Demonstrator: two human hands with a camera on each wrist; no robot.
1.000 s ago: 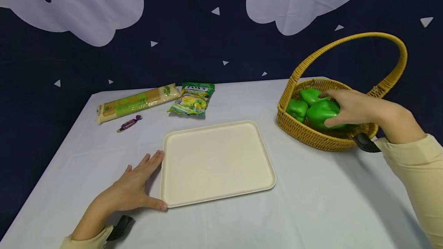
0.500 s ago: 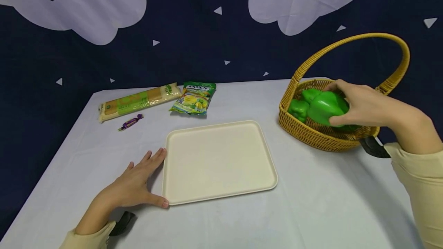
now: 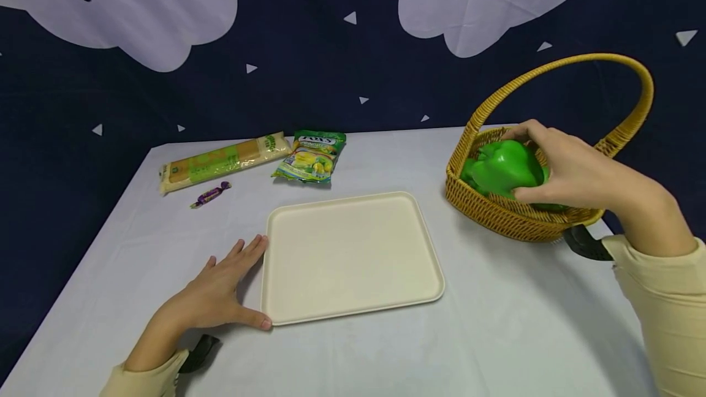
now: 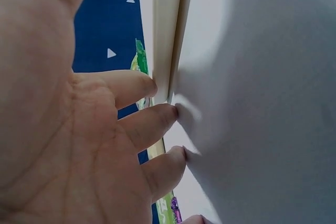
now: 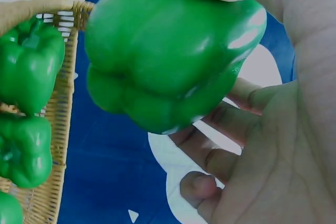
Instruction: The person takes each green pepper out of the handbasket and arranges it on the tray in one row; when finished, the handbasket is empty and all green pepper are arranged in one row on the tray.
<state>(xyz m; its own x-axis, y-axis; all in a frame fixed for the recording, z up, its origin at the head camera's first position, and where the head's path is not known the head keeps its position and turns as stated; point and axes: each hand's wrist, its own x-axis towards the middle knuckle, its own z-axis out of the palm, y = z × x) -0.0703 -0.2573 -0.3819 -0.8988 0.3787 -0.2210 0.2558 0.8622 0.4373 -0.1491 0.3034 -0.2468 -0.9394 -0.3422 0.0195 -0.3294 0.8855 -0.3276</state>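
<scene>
My right hand (image 3: 573, 164) grips a large green bell pepper (image 3: 506, 167) over the wicker basket (image 3: 513, 219). In the right wrist view, thumb and curled fingers hold that bell pepper (image 5: 168, 51) from two sides, and more green peppers (image 5: 26, 148) lie in the basket beside it. On the left, my left hand (image 3: 212, 296) rests with spread, straight fingers at the left edge of the cream tray (image 3: 353, 256). The left wrist view has its fingertips (image 4: 147, 85) right at the tray rim (image 4: 167, 30) and on the white cloth.
Behind the tray lie a long pack of noodles (image 3: 226, 162), a green candy bag (image 3: 311, 157) and a purple wrapped candy (image 3: 211, 194). The basket's tall handle (image 3: 584, 57) arches over the right hand. A dark blue backdrop (image 3: 303, 90) hangs behind the table.
My right hand has taken hold of the large bell pepper and raised it from among the others, tilting it. The left hand stays at the tray's edge.
</scene>
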